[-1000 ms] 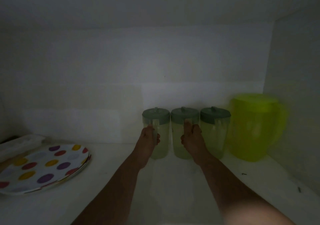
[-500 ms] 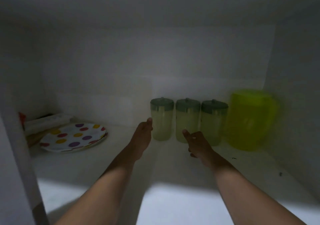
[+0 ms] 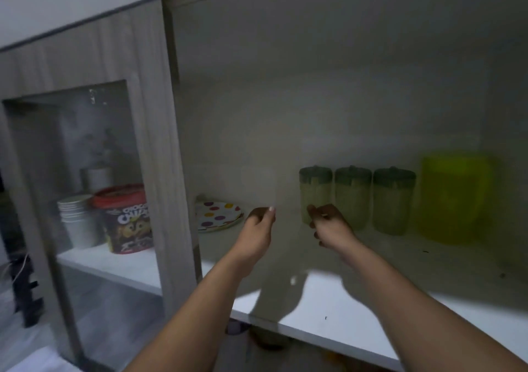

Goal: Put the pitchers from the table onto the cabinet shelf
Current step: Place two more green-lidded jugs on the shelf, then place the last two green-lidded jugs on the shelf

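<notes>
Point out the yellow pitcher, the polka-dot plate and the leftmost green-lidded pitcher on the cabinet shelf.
yellow pitcher (image 3: pixel 450 200): head view, middle of its body.
polka-dot plate (image 3: pixel 218 216): head view, its dotted face.
leftmost green-lidded pitcher (image 3: pixel 315 175): head view, its green lid.

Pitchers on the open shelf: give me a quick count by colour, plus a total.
Pale pitchers with dark green lids: 3, first, second, third
Bright yellow-green pitcher: 1
Total: 4, all standing upright in a row at the back of the shelf.
</notes>
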